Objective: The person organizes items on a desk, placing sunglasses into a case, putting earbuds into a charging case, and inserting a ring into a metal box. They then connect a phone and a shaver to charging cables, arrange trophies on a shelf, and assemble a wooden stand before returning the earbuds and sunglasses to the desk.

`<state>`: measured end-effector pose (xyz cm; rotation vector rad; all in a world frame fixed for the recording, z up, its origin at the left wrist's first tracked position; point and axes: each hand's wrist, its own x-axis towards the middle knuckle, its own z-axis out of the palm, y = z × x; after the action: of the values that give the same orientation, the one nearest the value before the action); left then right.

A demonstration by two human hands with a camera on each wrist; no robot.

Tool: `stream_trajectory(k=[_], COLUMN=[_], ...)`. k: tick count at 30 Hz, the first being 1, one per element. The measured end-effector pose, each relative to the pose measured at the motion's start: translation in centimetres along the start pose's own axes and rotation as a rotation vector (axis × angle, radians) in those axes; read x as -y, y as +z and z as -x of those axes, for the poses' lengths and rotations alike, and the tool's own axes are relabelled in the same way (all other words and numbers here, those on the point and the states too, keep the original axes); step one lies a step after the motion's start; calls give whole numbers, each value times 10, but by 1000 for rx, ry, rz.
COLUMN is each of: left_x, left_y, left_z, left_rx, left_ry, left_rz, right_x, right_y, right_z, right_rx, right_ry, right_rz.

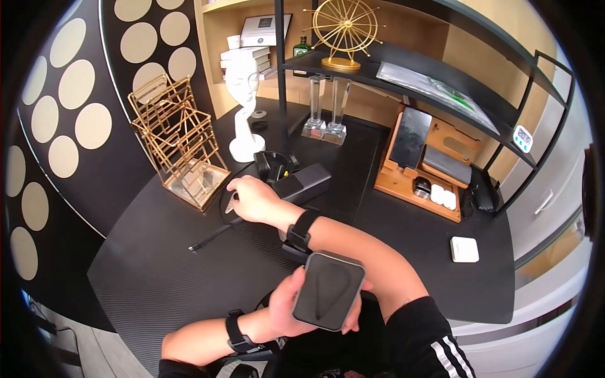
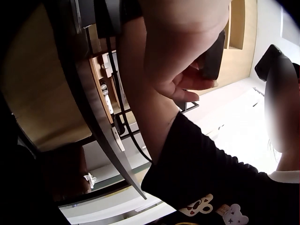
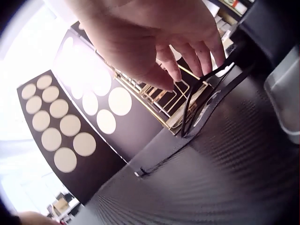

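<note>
A dark rounded rectangular case (image 1: 329,291) with a grey rim lies in my left hand (image 1: 285,309), thumb along one edge and fingertips round the other. In the left wrist view, the left hand (image 2: 183,51) grips the dark case (image 2: 213,58), seen edge-on. My right arm crosses above the desk, and the right hand (image 1: 257,200) hovers by a black cable (image 1: 214,237). In the right wrist view the right hand (image 3: 150,42) has loosely bent, spread fingers above the looped cable (image 3: 165,160); no held thing shows between them.
A black oblong box (image 1: 309,181) lies beyond my right wrist. Behind stand a gold wire rack (image 1: 178,143), a white face sculpture (image 1: 244,140) and crystal trophies (image 1: 338,116). To the right are a wooden phone stand (image 1: 400,183) and a small white square device (image 1: 464,249).
</note>
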<state>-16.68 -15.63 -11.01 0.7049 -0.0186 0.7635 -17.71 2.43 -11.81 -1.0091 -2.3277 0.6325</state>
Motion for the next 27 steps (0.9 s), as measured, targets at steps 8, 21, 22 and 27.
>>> stream_trajectory(k=[8, 21, 22, 27], left_x=[-14, -5, -6, -7], left_y=[23, 36, 37, 34], left_z=[8, 17, 18, 20], left_rx=[-29, -14, -44, -69], left_ry=[19, 23, 25, 10], left_rz=[-43, 0, -12, -118], right_x=[7, 5, 7, 11], right_y=[31, 46, 44, 32], right_z=[-39, -53, -54, -56], right_rx=[459, 296, 334, 369], right_ry=[146, 13, 60, 101], right_rz=[489, 713, 715, 679])
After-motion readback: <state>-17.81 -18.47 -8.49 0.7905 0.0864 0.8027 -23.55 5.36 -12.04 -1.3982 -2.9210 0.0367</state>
